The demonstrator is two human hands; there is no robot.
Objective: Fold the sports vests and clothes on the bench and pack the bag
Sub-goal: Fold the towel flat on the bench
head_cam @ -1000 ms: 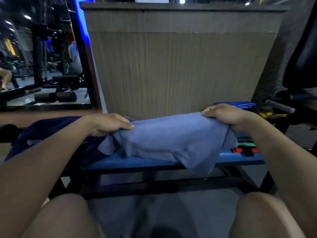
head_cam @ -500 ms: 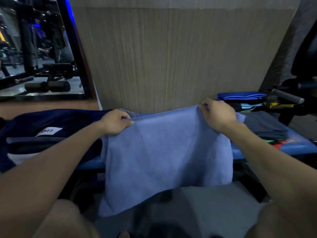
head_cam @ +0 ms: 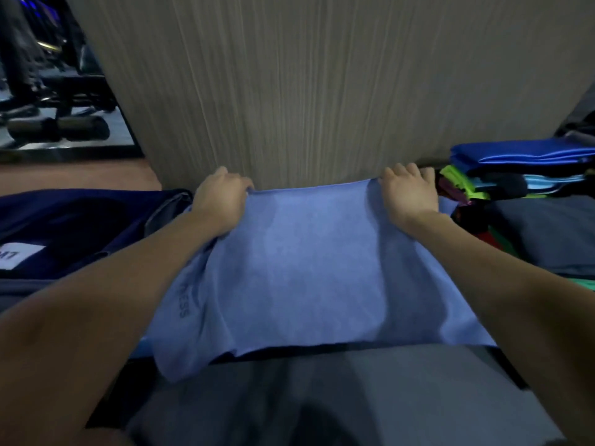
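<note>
Head camera view, looking down at 2 bare arms reaching forward over a light blue cloth (head_cam: 299,268) spread flat on a bench. Left hand (head_cam: 219,201) pinches the cloth's far left corner, fingers curled around the edge. Right hand (head_cam: 410,197) grips the far right corner the same way, knuckles up. The far edge is pulled taut between both hands, close to a tall wood-grain panel (head_cam: 306,85). Near edge of the cloth hangs slightly over the front of the bench, with faint dark lettering along its left side, too blurred to read. To the left lies a dark navy bag (head_cam: 74,226) with a white label. To the right sits a stack of folded clothes (head_cam: 515,169), bright blue on top, green and pale blue layers beneath, and a dark grey folded garment (head_cam: 544,233) just in front of it
</note>
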